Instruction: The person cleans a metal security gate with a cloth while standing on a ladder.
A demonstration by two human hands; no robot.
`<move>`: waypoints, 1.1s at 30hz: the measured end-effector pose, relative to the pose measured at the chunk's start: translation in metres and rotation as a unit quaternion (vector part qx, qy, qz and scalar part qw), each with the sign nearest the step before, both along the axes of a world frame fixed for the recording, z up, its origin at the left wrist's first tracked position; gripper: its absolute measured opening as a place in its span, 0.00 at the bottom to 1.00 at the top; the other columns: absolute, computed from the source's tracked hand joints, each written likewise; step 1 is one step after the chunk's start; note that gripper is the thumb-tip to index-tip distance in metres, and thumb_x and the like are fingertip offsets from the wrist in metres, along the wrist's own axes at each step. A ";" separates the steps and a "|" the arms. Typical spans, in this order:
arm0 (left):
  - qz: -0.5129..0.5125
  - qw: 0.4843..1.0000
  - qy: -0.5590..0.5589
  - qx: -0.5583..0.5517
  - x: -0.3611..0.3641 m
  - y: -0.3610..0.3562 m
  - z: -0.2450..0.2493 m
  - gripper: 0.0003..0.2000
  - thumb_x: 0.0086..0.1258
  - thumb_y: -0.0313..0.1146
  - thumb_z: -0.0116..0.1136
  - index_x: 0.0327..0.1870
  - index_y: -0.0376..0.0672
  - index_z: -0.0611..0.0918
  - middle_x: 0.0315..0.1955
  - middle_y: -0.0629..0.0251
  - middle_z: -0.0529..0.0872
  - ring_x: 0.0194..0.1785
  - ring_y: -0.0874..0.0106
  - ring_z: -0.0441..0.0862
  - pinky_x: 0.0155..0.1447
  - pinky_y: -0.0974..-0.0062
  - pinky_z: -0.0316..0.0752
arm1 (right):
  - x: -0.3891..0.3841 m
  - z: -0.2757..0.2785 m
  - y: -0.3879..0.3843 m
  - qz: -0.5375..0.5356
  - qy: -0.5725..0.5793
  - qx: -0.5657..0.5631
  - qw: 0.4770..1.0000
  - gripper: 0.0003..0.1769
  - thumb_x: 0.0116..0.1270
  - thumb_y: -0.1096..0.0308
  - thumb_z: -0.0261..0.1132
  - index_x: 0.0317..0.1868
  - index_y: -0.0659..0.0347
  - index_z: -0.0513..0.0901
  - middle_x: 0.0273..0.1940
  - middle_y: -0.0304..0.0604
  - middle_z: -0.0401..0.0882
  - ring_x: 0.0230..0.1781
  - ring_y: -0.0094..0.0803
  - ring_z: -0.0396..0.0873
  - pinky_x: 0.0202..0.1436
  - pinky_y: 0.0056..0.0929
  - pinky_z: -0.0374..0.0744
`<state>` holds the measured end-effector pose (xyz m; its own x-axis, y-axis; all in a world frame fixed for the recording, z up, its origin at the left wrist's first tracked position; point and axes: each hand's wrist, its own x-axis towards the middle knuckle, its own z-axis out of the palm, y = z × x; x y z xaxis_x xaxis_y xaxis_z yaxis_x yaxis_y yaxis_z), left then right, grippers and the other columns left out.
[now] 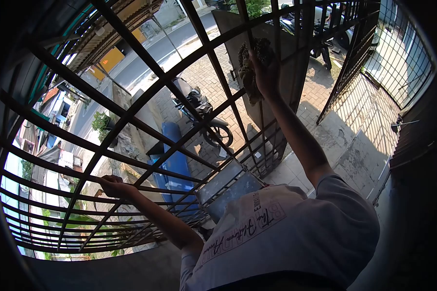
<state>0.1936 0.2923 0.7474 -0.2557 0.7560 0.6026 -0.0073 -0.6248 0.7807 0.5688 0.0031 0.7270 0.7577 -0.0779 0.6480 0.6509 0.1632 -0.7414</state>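
Note:
A dark metal grille (166, 77) of crossing bars stretches in front of me. My left hand (115, 187) is at the lower left with its fingers curled round one of its bars. My right hand (264, 72) is raised at the upper middle, closed on a bunched rag (248, 80). The rag is greenish-brown with a knobbly texture and lies against the upright bars. The right fingers are partly in shadow. My grey shirt (296, 233) with printed lettering fills the bottom middle.
Beyond the bars, a motorcycle (213, 128) stands on paving near a blue covered object (176, 165). A metal sheet gate (233, 29) stands behind the rag. More motorcycles (320, 48) are at the upper right, near a mesh gate (403, 53). A road (150, 56) runs behind.

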 end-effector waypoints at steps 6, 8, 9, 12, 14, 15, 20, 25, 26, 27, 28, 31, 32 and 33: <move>0.001 1.000 0.020 0.009 -0.005 0.004 -0.003 0.22 0.76 0.46 0.38 0.19 0.47 0.61 0.16 0.73 0.58 0.17 0.80 0.55 0.21 0.83 0.52 | -0.021 -0.002 0.024 -0.247 -0.221 -0.174 0.927 0.20 0.62 0.71 0.64 0.54 0.70 0.77 0.59 0.63 0.71 0.61 0.58 0.70 0.66 0.46 0.67; -0.018 1.000 0.011 0.018 -0.006 0.007 -0.006 0.23 0.77 0.48 0.39 0.19 0.46 0.61 0.16 0.73 0.57 0.18 0.81 0.54 0.20 0.82 0.52 | -0.013 -0.033 0.007 -0.190 -0.209 -0.213 0.935 0.24 0.57 0.73 0.66 0.56 0.67 0.76 0.59 0.62 0.72 0.61 0.58 0.70 0.66 0.47 0.67; -0.016 1.000 0.009 0.017 -0.006 0.009 -0.008 0.23 0.77 0.48 0.39 0.19 0.46 0.61 0.16 0.73 0.57 0.18 0.81 0.54 0.20 0.82 0.52 | -0.011 -0.039 -0.004 -0.130 -0.198 -0.250 0.939 0.28 0.53 0.76 0.68 0.57 0.65 0.76 0.59 0.60 0.73 0.61 0.58 0.70 0.66 0.49 0.67; -0.016 0.999 0.001 0.039 -0.006 0.014 -0.012 0.23 0.77 0.49 0.40 0.20 0.46 0.61 0.15 0.73 0.57 0.17 0.81 0.54 0.20 0.83 0.50 | -0.034 -0.054 -0.029 -0.037 -0.108 -0.184 0.976 0.22 0.54 0.76 0.68 0.52 0.66 0.80 0.52 0.58 0.78 0.56 0.56 0.75 0.62 0.47 0.72; -0.011 0.999 -0.005 0.031 -0.004 0.006 -0.008 0.23 0.77 0.49 0.40 0.20 0.46 0.61 0.15 0.73 0.57 0.17 0.81 0.54 0.20 0.84 0.50 | -0.053 -0.041 -0.036 -0.033 -0.081 -0.122 0.989 0.18 0.56 0.74 0.68 0.49 0.66 0.81 0.49 0.57 0.80 0.52 0.54 0.77 0.58 0.44 0.75; -0.009 1.000 -0.006 0.024 -0.002 0.004 -0.006 0.24 0.77 0.50 0.40 0.20 0.46 0.61 0.15 0.73 0.57 0.17 0.81 0.54 0.19 0.84 0.50 | -0.061 -0.029 -0.039 -0.029 -0.048 -0.060 0.997 0.15 0.58 0.73 0.68 0.46 0.67 0.82 0.46 0.56 0.81 0.49 0.53 0.80 0.55 0.42 0.77; -0.007 0.999 -0.009 0.036 -0.004 0.012 -0.012 0.23 0.76 0.50 0.43 0.21 0.45 0.62 0.16 0.73 0.58 0.17 0.82 0.53 0.20 0.83 0.48 | -0.079 0.029 0.003 0.003 -0.157 -0.131 0.979 0.17 0.60 0.66 0.69 0.46 0.68 0.81 0.45 0.57 0.80 0.43 0.54 0.80 0.48 0.40 0.79; -0.005 1.000 0.005 0.023 -0.006 0.012 -0.012 0.25 0.77 0.53 0.40 0.20 0.45 0.63 0.15 0.73 0.59 0.16 0.81 0.55 0.20 0.83 0.50 | -0.080 -0.003 0.045 -0.059 -0.240 -0.134 0.960 0.19 0.63 0.69 0.66 0.53 0.69 0.76 0.52 0.60 0.76 0.47 0.56 0.79 0.48 0.43 0.79; 0.007 0.999 0.016 0.028 -0.008 0.015 -0.015 0.25 0.77 0.53 0.40 0.21 0.45 0.64 0.14 0.72 0.59 0.17 0.81 0.56 0.20 0.82 0.51 | -0.080 -0.010 0.037 -0.055 -0.245 -0.133 0.959 0.19 0.63 0.69 0.66 0.53 0.69 0.76 0.52 0.60 0.76 0.47 0.56 0.79 0.48 0.43 0.79; 0.002 1.000 0.012 0.027 -0.006 0.009 -0.012 0.25 0.77 0.54 0.40 0.21 0.45 0.65 0.14 0.72 0.59 0.17 0.81 0.55 0.21 0.82 0.51 | -0.082 -0.019 0.027 -0.004 -0.204 -0.142 0.969 0.19 0.63 0.70 0.65 0.53 0.69 0.77 0.52 0.60 0.77 0.48 0.55 0.79 0.48 0.42 0.79; 0.002 1.000 0.012 0.017 -0.004 0.003 -0.008 0.25 0.77 0.54 0.40 0.21 0.45 0.65 0.15 0.73 0.59 0.17 0.81 0.55 0.21 0.83 0.51 | -0.084 -0.025 0.019 0.046 -0.159 -0.151 0.975 0.19 0.63 0.71 0.65 0.53 0.69 0.77 0.53 0.60 0.77 0.49 0.55 0.79 0.49 0.41 0.79; -0.007 1.000 0.000 0.005 -0.004 0.003 -0.006 0.25 0.77 0.53 0.41 0.22 0.45 0.65 0.16 0.73 0.60 0.18 0.81 0.55 0.21 0.83 0.52 | -0.087 -0.016 -0.003 0.094 -0.055 -0.186 0.977 0.15 0.67 0.70 0.63 0.51 0.69 0.79 0.45 0.55 0.81 0.44 0.44 0.83 0.47 0.32 0.79; -0.007 1.000 0.001 0.015 -0.006 0.010 -0.013 0.24 0.77 0.53 0.41 0.22 0.45 0.64 0.16 0.73 0.60 0.18 0.81 0.55 0.21 0.83 0.52 | -0.086 -0.007 0.000 0.071 -0.112 -0.143 0.981 0.16 0.65 0.69 0.65 0.52 0.68 0.79 0.47 0.55 0.81 0.47 0.47 0.81 0.51 0.38 0.78; -0.006 1.000 0.005 0.024 -0.007 0.011 -0.015 0.24 0.77 0.53 0.41 0.22 0.45 0.64 0.17 0.73 0.60 0.18 0.82 0.55 0.21 0.83 0.52 | -0.087 0.006 0.001 0.071 -0.114 -0.143 0.981 0.16 0.65 0.69 0.65 0.52 0.68 0.79 0.47 0.55 0.81 0.47 0.47 0.81 0.51 0.38 0.78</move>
<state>0.1870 0.3030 0.7327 -0.2406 0.7297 0.6400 -0.0085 -0.6610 0.7504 0.4817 0.0043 0.7332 0.5805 0.2276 0.7818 0.7911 0.0697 -0.6077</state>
